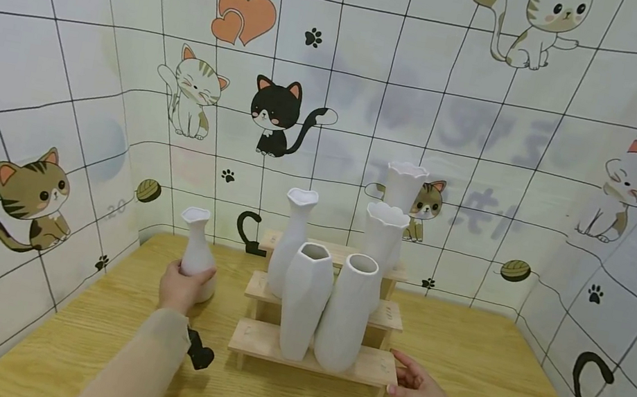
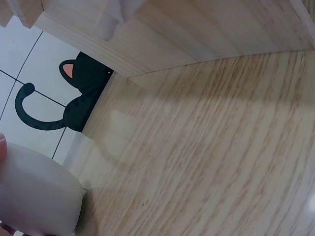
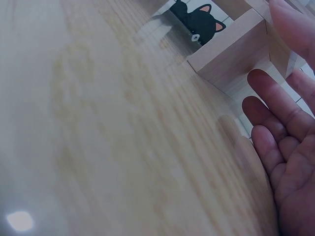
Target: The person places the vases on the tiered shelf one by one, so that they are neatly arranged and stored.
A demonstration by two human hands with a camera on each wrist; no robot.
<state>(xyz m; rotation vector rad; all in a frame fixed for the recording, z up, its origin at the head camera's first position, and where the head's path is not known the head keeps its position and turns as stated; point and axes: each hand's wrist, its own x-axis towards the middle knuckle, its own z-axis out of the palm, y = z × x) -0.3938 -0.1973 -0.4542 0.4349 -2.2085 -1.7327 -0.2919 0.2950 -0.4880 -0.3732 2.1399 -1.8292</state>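
On the left side of the table, my left hand grips a white vase with a narrow neck and wavy rim. Its rounded lower body shows in the left wrist view, with only bits of finger at the edge. My right hand holds the right end of the lowest step of a wooden three-step stand, thumb in front and index finger behind. In the right wrist view, the other fingers are loosely bent beside the stand. A faceted vase and a smooth cylindrical vase are on the stand's front.
Behind them on the stand are a slim-necked vase and two ruffled-rim vases, one nearer and one at the back. The wood-grain table meets cat-patterned sheets at the back and both sides.
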